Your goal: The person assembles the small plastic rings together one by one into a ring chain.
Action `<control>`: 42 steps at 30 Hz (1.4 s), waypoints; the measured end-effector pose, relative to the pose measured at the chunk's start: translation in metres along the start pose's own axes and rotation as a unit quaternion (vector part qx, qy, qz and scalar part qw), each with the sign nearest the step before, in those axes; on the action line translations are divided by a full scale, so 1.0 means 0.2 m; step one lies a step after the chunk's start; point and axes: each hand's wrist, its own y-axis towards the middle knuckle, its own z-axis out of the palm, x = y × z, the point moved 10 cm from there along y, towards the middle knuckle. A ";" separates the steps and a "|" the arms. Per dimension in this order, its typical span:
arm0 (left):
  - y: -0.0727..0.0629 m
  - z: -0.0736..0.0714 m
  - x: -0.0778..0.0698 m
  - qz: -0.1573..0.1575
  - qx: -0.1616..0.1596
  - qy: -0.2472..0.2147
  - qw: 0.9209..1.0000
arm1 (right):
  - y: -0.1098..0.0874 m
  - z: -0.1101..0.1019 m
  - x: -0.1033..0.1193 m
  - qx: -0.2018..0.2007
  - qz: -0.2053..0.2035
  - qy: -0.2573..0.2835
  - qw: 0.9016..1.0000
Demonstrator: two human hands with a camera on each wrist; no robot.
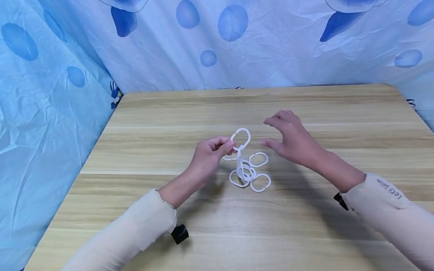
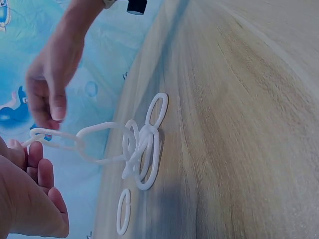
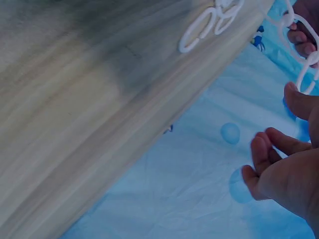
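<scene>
My left hand [image 1: 208, 154] pinches a white plastic chain link [image 1: 249, 137] between thumb and fingers, above the table. From that link hangs a short chain [image 2: 94, 126] of joined white links, reaching down to a small cluster of links [image 2: 156, 164] on the wood. Around the cluster lie single white links, one at the right [image 1: 267, 159] and one nearer the front [image 1: 269, 182]. Apart from the held link, to its right, my right hand [image 1: 292, 138] hovers with thumb and fingers spread, holding nothing. Overlap hides how some of the piled links connect.
The wood-grain table [image 1: 269, 243] spreads under both arms. A blue curtain [image 1: 150, 56] with bubble and whale prints hangs behind the table and along its left side. Small black devices [image 1: 180, 234] sit at both wrists.
</scene>
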 end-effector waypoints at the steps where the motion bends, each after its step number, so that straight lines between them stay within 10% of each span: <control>1: 0.00 0.00 0.00 -0.001 -0.001 -0.001 1.000 | -0.01 0.02 -0.02 0.014 0.015 -0.004 1.000; 21: 0.00 -0.02 -0.02 0.002 -0.006 0.000 1.000 | -0.13 0.34 -0.17 0.155 0.124 -0.149 0.969; 42: -0.01 -0.02 -0.01 0.002 -0.005 -0.012 1.000 | -0.15 0.42 -0.11 0.139 0.091 -0.198 0.966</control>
